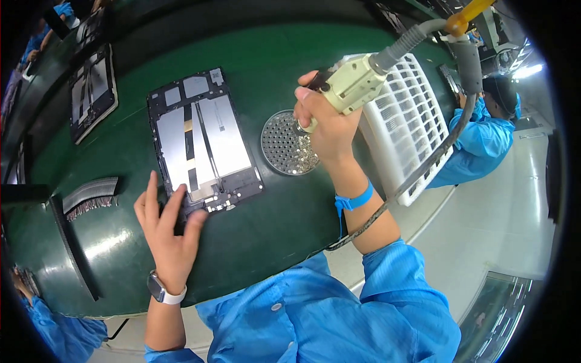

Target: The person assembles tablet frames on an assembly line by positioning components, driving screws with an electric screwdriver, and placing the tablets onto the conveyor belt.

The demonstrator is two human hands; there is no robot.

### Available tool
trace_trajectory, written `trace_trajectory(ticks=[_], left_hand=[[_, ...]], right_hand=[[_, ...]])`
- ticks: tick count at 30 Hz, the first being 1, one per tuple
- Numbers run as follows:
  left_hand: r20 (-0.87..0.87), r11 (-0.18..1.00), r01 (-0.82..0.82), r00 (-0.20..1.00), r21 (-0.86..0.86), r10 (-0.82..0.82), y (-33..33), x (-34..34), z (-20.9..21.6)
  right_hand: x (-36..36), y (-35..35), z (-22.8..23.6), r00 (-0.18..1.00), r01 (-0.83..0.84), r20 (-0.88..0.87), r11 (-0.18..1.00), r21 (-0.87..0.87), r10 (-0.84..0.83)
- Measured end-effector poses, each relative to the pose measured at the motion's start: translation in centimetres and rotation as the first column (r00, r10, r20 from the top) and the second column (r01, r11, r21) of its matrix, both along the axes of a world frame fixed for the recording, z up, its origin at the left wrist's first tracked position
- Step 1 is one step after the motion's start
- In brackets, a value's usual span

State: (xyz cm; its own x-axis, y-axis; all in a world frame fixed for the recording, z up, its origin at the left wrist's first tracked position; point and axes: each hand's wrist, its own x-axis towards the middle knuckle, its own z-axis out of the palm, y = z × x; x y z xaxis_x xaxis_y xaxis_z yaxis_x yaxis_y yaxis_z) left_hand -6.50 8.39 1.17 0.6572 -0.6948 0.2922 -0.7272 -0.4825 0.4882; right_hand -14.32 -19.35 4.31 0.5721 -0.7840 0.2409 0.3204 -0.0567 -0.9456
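My right hand (331, 124), with a blue wrist strap (358, 197), grips a pale green electric screwdriver (354, 85) held at a slant. Its lower end is over a round perforated metal dish (275, 136). Small screws (304, 158) lie in the dish's right part. My left hand (164, 239), fingers spread, rests at the lower left corner of an opened tablet (233, 130). Its fingertips touch the tablet's edge near the small circuit parts. Silver panels and dark ribbon strips show inside the black frame.
A white plastic grid tray (393, 130) stands right of the dish. The screwdriver's grey hose (445, 142) loops down past my right arm. Another tablet (94, 91) lies at the far left, with a curved ribbed strip (91, 192) nearer. A person in blue (484, 139) sits at the right.
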Motion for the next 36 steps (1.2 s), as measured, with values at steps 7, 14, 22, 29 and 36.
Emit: trace_trajectory(ticks=[7, 14, 22, 29, 36], left_hand=[[-0.034, 0.999, 0.016, 0.999, -0.05, -0.018, -0.3, 0.0, -1.1], [-0.034, 0.997, 0.029, 0.999, -0.066, -0.031, -0.7, 0.2, -1.3], [-0.041, 0.999, 0.027, 0.999, -0.044, -0.029, -0.6, 0.5, -1.3], [-0.11, 0.985, 0.147, 0.982, -0.092, -0.156, 0.4, 2.3, 0.3], [0.197, 0.987, 0.14, 0.968, 0.082, -0.154, 3.4, 11.3, 1.2]], right_hand=[[0.4, -0.6, -1.0, 0.999, 0.028, 0.033, 0.998, 0.06, -0.03], [0.7, -1.3, -1.5, 0.999, 0.017, 0.042, 0.998, 0.062, -0.02], [1.0, -1.0, -1.4, 1.0, 0.021, 0.007, 0.998, 0.059, -0.021], [1.1, -0.9, -2.2, 0.998, 0.051, 0.045, 0.999, -0.001, -0.05], [-1.9, -1.3, -1.2, 0.998, 0.06, 0.03, 0.997, -0.038, -0.059]])
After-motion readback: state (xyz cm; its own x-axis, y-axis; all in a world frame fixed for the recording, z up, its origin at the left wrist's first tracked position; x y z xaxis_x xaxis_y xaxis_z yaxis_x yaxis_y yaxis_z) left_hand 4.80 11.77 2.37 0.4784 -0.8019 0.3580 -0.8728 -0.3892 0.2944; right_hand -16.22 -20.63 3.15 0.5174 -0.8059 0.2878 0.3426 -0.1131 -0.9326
